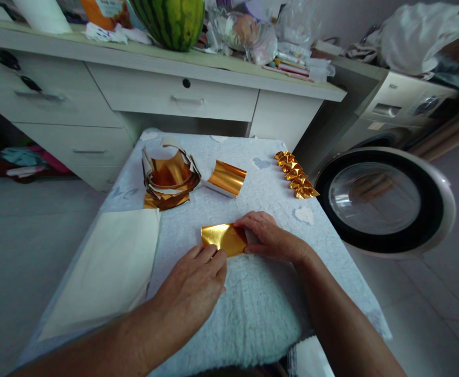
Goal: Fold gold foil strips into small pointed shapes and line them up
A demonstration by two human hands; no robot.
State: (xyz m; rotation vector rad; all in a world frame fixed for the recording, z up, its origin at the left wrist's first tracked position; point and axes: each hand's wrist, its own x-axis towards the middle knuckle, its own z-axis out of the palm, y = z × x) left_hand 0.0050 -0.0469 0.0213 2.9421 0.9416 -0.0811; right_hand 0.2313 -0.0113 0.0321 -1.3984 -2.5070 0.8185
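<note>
A sheet of gold foil paper (224,238) lies on the cloth-covered table between my hands. My left hand (200,272) has its fingers curled over the sheet's near left edge. At the sheet's right end, my right hand (266,235) grips it, fingers at the far corner and thumb at the near one. Beyond it rests a curled stack of gold paper (228,178). To the left stands a bigger pile of curled gold sheets (170,175). A row of folded gold paper pieces (297,175) sits at the far right, nested one against another.
A pale sheet (107,262) covers the table's left side. Behind the table is a white drawer desk (174,94) with a watermelon (170,21) and plastic bags on top. On the right, an open washing machine door (386,201) reaches close to the table's edge.
</note>
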